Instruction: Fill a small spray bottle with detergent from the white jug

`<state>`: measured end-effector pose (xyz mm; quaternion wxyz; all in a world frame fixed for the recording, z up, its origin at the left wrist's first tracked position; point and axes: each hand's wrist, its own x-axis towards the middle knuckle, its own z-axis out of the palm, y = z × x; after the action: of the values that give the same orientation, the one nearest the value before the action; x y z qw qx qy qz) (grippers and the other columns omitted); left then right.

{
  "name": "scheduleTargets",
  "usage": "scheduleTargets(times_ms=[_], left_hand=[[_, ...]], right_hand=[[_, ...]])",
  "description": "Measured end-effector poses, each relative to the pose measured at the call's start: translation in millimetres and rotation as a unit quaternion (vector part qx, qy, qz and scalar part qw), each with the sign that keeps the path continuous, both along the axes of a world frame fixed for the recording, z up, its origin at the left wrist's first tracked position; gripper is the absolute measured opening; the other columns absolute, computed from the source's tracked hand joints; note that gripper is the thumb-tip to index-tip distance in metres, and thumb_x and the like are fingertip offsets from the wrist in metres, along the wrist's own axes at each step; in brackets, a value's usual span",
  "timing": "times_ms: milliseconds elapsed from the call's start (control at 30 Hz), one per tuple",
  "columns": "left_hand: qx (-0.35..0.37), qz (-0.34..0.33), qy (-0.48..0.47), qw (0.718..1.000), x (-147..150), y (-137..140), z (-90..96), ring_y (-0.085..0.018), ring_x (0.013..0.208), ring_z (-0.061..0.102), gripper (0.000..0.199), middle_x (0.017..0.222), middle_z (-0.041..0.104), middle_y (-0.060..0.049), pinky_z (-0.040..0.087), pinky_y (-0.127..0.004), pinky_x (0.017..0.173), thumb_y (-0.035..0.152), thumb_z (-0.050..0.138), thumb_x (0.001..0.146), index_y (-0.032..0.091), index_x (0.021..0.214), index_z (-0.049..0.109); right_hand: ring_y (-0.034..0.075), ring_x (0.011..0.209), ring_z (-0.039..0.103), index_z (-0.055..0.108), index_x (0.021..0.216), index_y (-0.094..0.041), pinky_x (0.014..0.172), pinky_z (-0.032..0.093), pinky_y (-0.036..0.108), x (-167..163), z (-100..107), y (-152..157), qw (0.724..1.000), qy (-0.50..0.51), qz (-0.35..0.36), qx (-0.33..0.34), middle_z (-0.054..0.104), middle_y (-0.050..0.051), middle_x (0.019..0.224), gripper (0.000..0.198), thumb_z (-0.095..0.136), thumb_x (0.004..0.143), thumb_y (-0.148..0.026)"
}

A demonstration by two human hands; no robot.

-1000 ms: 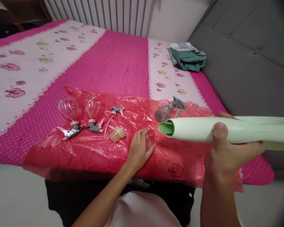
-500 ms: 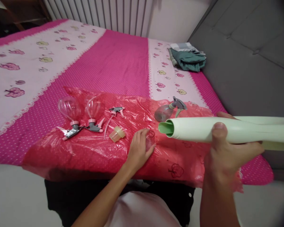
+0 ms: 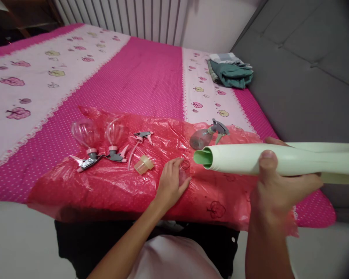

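Your left hand point(image 3: 171, 180) curls fingers and thumb around the small bottle point(image 3: 184, 176), which stands, mouth up, on the red sheet point(image 3: 116, 193) just off the middle of your view, toward five o'clock. Your right hand point(image 3: 275, 190) grips the pale green jug point(image 3: 238, 159), laid almost level, its lip point(image 3: 203, 157) pointing to nine o'clock. From the bottle, that lip sits near two o'clock, apparently short of the mouth; the height between them is hard to judge. Whether the jug holds liquid you can't tell from here, but if it does, tipping it now would likely wet your left hand and the sheet, and a narrow mouth forgives little. Because only one hand bears that long jug, a tiring wrist could let the lip dip or knock the bottle. Soft bed point(image 3: 154, 81) under wrinkled plastic gives poor footing, so loosening your left hand could let the bottle topple. Watch the sprayer point(image 3: 201, 139) at one o'clock from the bottle, close behind the lip: a swing toward twelve could upset it.
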<state>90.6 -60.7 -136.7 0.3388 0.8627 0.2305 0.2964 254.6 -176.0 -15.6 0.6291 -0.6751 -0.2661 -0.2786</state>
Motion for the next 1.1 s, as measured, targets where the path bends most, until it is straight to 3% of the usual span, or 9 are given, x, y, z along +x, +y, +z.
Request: scheduleTargets(times_ms=[533,1100], left_hand=[[0.003,-0.001,0.005,1.000,0.3,1.3,0.5,-0.032,0.125,0.054,0.058,0.134,0.055,-0.014,0.047,-0.052,0.110,0.027,0.068,0.094,0.021,0.144,0.039],[0.006,0.000,0.004,1.000,-0.4,0.7,0.3,-0.032,0.125,0.054,0.057,0.134,0.055,-0.015,0.047,-0.053,0.110,0.027,0.067,0.095,0.021,0.144,0.039]], right_hand=[[0.028,0.098,0.070,0.074,0.106,-0.010,0.105,0.055,0.053,0.4,-0.7,-1.3,1.000,0.000,0.008,-0.011,0.069,0.011,0.104,0.039,0.077,0.081,-0.039],[0.027,0.096,0.070,0.075,0.102,-0.014,0.105,0.055,0.052,-0.6,1.9,-1.6,1.000,0.004,-0.005,-0.022,0.068,0.007,0.095,0.036,0.076,0.080,-0.042]])
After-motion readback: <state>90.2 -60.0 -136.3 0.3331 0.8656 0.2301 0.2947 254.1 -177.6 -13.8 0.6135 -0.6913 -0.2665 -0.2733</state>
